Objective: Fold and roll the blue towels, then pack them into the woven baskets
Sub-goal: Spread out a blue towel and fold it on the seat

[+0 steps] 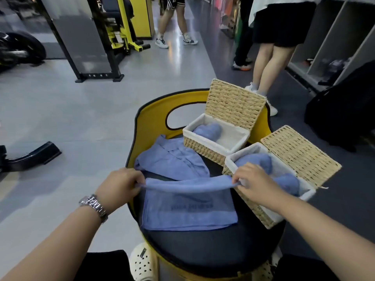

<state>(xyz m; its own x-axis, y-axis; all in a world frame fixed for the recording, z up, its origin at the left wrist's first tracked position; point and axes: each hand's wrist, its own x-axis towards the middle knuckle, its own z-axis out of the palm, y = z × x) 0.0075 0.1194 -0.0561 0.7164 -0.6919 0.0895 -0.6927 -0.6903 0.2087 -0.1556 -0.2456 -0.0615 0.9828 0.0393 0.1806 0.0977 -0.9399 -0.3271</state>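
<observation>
A blue towel [188, 211] lies flat on the dark seat of a yellow chair [213, 248]. My left hand [119, 185] pinches its far left corner and my right hand [255, 181] pinches its far right corner, the far edge lifted off the seat. A second blue towel [172, 159] lies crumpled behind it. Two woven baskets with white liners stand open at the right: the far basket [205, 147] holds one rolled towel [209, 130], the near basket [261, 213] holds two rolled towels [257, 161].
Both basket lids [233, 102] are tipped back. The chair's yellow backrest [150, 118] rises behind the towels. People stand on the floor beyond, at the back and right. Gym equipment [121, 27] fills the far left, shelves [334, 37] the far right.
</observation>
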